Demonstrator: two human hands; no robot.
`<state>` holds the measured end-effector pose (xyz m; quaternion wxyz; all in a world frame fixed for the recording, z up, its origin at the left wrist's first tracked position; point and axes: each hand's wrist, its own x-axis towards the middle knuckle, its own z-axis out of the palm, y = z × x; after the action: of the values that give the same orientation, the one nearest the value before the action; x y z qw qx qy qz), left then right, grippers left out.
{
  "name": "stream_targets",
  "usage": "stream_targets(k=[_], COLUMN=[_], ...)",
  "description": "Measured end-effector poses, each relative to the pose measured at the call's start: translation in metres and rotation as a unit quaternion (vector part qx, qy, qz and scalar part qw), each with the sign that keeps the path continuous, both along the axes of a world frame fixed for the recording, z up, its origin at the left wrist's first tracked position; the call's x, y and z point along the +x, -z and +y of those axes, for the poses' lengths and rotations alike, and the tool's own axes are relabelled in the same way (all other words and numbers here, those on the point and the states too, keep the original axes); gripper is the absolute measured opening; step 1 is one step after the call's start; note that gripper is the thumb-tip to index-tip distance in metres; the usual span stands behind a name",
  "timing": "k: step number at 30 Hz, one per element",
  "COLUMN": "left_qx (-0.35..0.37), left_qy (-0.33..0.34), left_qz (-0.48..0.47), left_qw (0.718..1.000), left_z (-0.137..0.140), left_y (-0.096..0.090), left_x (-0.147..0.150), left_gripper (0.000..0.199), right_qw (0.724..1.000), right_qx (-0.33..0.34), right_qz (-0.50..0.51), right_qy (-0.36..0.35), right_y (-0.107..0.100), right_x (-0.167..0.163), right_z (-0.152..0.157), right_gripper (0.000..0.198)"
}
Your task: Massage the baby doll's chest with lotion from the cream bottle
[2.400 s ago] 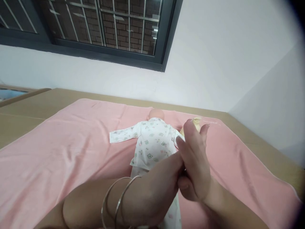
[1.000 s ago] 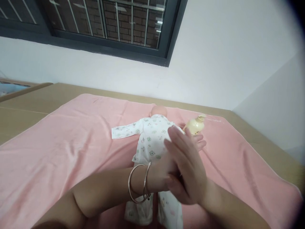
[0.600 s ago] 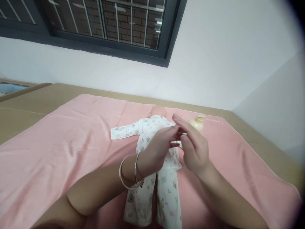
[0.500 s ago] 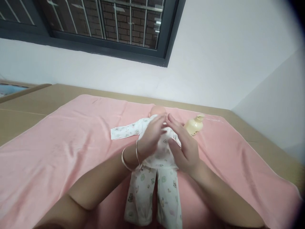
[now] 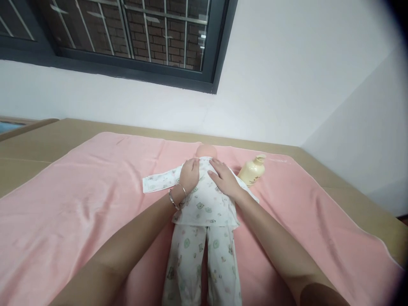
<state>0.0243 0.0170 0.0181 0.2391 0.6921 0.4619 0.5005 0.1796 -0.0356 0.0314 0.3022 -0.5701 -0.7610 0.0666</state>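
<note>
A baby doll (image 5: 206,151) lies on a pink sheet, its head toward the wall and its legs toward me. It wears a white patterned top (image 5: 204,210) and matching trousers (image 5: 188,255). My left hand (image 5: 190,175) rests flat on the upper left of the top, near the shoulder, with a bracelet at the wrist. On the upper right of the top lies my right hand (image 5: 223,176), its fingers stretched out and the thumb apart. Neither hand grips anything. The left sleeve (image 5: 159,181) reaches out sideways; the right one is partly hidden behind my right forearm.
A cream pump bottle (image 5: 252,170) leans tilted on the pink sheet (image 5: 95,191), to the right of the doll. The sheet covers most of a tan surface (image 5: 338,191). Behind stands a white wall (image 5: 270,85) with a dark-framed barred window (image 5: 134,38).
Both hands have come down from above the doll, where their fingertips were close together, and moved apart onto its upper body. The view has shifted slightly.
</note>
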Motion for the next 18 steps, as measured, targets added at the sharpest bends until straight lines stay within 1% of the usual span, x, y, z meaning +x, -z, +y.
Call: stream_targets(k=[2,3,4,5,7,9,10,11,13,15,17,18], left_qx=[0.005,0.007,0.007,0.006,0.001,-0.002,-0.002,0.0,0.004,0.003,-0.001,-0.002], left_qy=[-0.006,-0.007,-0.008,-0.008,-0.009,-0.007,-0.006,-0.005,-0.005,-0.009,-0.014,-0.015], left_qz=[0.002,-0.001,-0.005,-0.009,-0.016,-0.02,-0.021,-0.02,-0.016,-0.01,-0.006,-0.006], left_qw=[1.0,1.0,1.0,1.0,1.0,1.0,1.0,1.0,1.0,1.0,1.0,1.0], left_z=[0.001,0.001,0.001,0.002,0.002,0.001,0.001,0.001,0.0,-0.001,-0.001,-0.001], left_y=[0.001,0.001,0.002,0.003,0.004,0.004,0.004,0.003,0.002,0.001,0.001,0.001], left_x=[0.0,0.001,0.0,0.0,0.0,0.0,0.0,0.0,0.001,0.001,0.001,0.001], left_gripper=[0.043,0.044,0.044,0.044,0.045,0.047,0.048,0.049,0.049,0.049,0.047,0.046], right_qw=[0.997,0.995,0.994,0.994,0.994,0.99,0.99,0.991,0.996,0.996,0.99,0.988], right_qx=[-0.019,-0.019,-0.014,-0.005,0.015,0.022,0.02,0.015,0.001,-0.014,-0.018,-0.015], right_qz=[-0.028,-0.044,-0.06,-0.078,-0.107,-0.117,-0.112,-0.103,-0.08,-0.07,-0.088,-0.106], right_qy=[0.064,0.087,0.095,0.076,0.001,-0.071,-0.085,-0.085,-0.037,0.048,0.106,0.109], right_y=[0.0,0.0,0.0,0.0,-0.002,-0.005,-0.006,-0.006,-0.006,-0.003,-0.002,-0.002], right_x=[-0.006,-0.013,-0.021,-0.029,-0.038,-0.034,-0.029,-0.021,-0.008,-0.005,-0.013,-0.02], right_z=[-0.006,-0.011,-0.018,-0.023,-0.03,-0.026,-0.022,-0.016,-0.007,-0.006,-0.015,-0.021], right_gripper=[0.057,0.058,0.057,0.056,0.052,0.048,0.046,0.045,0.048,0.055,0.06,0.061])
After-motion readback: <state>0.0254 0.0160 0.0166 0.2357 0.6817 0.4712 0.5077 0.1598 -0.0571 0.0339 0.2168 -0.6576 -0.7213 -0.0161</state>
